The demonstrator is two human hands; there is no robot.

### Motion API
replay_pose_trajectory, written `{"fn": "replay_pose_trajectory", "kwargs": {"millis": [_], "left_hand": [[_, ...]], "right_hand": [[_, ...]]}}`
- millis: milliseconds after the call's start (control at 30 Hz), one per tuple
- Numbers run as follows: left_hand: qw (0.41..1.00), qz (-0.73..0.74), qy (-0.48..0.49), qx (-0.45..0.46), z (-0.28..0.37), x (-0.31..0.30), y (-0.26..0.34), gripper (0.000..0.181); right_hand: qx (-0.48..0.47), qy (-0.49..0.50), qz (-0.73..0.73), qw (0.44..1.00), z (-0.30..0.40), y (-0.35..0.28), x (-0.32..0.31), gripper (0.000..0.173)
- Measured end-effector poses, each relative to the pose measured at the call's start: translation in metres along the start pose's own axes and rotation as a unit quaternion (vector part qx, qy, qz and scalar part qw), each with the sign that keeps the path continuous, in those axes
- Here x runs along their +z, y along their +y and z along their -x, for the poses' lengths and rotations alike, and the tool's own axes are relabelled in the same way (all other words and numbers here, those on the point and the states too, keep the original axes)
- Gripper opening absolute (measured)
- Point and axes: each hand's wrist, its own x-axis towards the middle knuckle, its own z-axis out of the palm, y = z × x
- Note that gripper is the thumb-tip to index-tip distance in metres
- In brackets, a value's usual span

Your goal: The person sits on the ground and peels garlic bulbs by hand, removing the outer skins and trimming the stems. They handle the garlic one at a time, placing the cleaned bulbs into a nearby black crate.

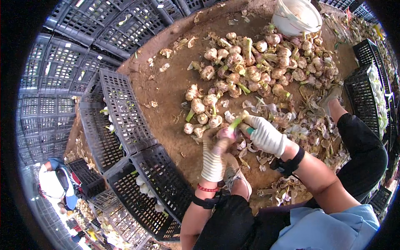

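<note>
A purplish garlic bulb (227,133) with a green stem is held by my left hand (215,150), in a striped knit glove; its fingers are blurred. My right hand (265,132), gloved alike, is closed at the stem's upper end, with a small green and brown thing, perhaps a knife handle, between its fingers; I cannot tell its kind. Just beyond my hands lie several unpeeled garlic bulbs (197,106) with cut stems. Farther off is a large heap of garlic bulbs (253,73) on the dirt floor, with loose papery skins (281,122) beside my right hand.
Black plastic crates (125,109) stand at the left, some holding white peeled bulbs (143,188). More crates are stacked behind. A white bucket (289,23) stands beyond the heap. At the right a black crate (361,97) holds white bulbs. Another person (54,184) is at the lower left.
</note>
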Motion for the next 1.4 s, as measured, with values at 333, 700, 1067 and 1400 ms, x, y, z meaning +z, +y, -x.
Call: {"fn": "replay_pose_trajectory", "kwargs": {"millis": [333, 700, 1067, 1400], "left_hand": [[0.990, -0.089, 0.097, -0.039, -0.017, -0.018, -0.008, 0.029], [0.988, -0.146, -0.012, 0.054, 0.003, -0.029, 0.006, 0.017], [0.945, -0.271, -0.001, 0.183, 0.006, -0.011, 0.013, 0.019], [0.893, -0.404, 0.027, 0.197, 0.010, 0.001, 0.016, 0.021]], "right_hand": [[0.003, 0.015, -0.075, 0.997, 0.002, 0.015, 0.011, 0.019], [0.068, 0.099, -0.004, 0.993, -0.003, 0.076, -0.035, 0.010], [-0.089, 0.045, 0.365, 0.926, 0.006, 0.061, -0.033, 0.035], [-0.151, 0.079, 0.243, 0.955, 0.011, -0.009, -0.007, 0.028]]}}
